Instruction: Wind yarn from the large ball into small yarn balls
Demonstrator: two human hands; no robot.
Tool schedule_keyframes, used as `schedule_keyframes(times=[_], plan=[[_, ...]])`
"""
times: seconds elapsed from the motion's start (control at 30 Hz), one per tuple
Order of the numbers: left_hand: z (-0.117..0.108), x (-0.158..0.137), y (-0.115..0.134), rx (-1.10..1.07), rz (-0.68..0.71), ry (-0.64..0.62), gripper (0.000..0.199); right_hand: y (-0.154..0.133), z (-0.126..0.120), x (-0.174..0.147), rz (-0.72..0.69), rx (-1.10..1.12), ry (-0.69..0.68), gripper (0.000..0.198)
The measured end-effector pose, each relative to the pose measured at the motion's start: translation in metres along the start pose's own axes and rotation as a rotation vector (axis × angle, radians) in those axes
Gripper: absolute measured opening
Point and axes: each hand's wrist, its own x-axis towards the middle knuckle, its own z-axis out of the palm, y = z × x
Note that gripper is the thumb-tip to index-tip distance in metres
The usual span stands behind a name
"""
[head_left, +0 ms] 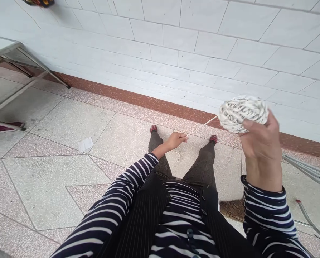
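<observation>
A ball of white yarn (242, 113) with dark flecks is held up at the right, in front of the wall. My right hand (262, 138) grips it from below, the thumb lying across its near side. From the ball's left side a single strand of yarn (207, 123) runs taut and slanting down to my left hand (177, 140). The fingers of that hand are pinched closed on the strand, over the floor between my feet. Below it a loose, curly bit of yarn (178, 154) shows, partly blurred.
A metal-framed table (15, 46) stands at the left by the white tiled wall (154, 46). A piece of white paper (85, 144) lies on the floor. To the right are metal tubes (307, 168) and, beside my right sleeve, a broom's bristles (232, 209).
</observation>
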Motion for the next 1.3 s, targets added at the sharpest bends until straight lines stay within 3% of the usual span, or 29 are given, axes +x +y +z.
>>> schedule_keyframes(times=[0.1,0.2,0.3,0.43,0.57,0.67,0.8,0.9,1.03,1.2,1.3], plan=[[0.002,-0.015,0.004,0.04,0.015,-0.122,0.031,0.014,-0.005,0.015,-0.212,-0.106,0.079,0.055],[0.0,-0.037,0.019,0.122,0.07,-0.225,0.029,0.054,-0.018,0.031,-0.293,-0.494,0.158,0.062],[-0.007,-0.057,0.042,0.182,0.158,-0.258,0.031,0.103,-0.041,0.036,-0.129,-0.755,0.183,0.063],[-0.02,-0.066,0.072,0.196,0.239,-0.268,0.028,0.157,-0.066,0.017,0.051,-0.743,0.077,0.062],[-0.038,-0.048,0.085,0.292,0.266,-0.165,0.028,0.182,-0.071,-0.02,0.241,-0.615,-0.074,0.064],[-0.05,-0.025,0.082,0.393,0.253,-0.053,0.032,0.181,-0.062,-0.05,0.375,-0.449,-0.26,0.064],[-0.046,-0.004,0.066,0.373,0.249,-0.088,0.03,0.159,-0.045,-0.078,0.485,-0.229,-0.398,0.067],[-0.027,-0.001,0.052,0.249,0.232,-0.136,0.025,0.136,-0.035,-0.08,0.491,-0.114,-0.363,0.065],[-0.006,-0.004,0.034,0.076,0.186,-0.126,0.025,0.107,-0.034,-0.058,0.434,-0.042,-0.27,0.072],[-0.006,-0.004,0.013,0.001,0.092,-0.178,0.028,0.08,-0.038,-0.028,0.23,-0.016,-0.075,0.072],[-0.009,-0.004,0.006,-0.085,0.068,-0.192,0.023,0.071,-0.034,-0.019,0.135,-0.006,-0.069,0.075]])
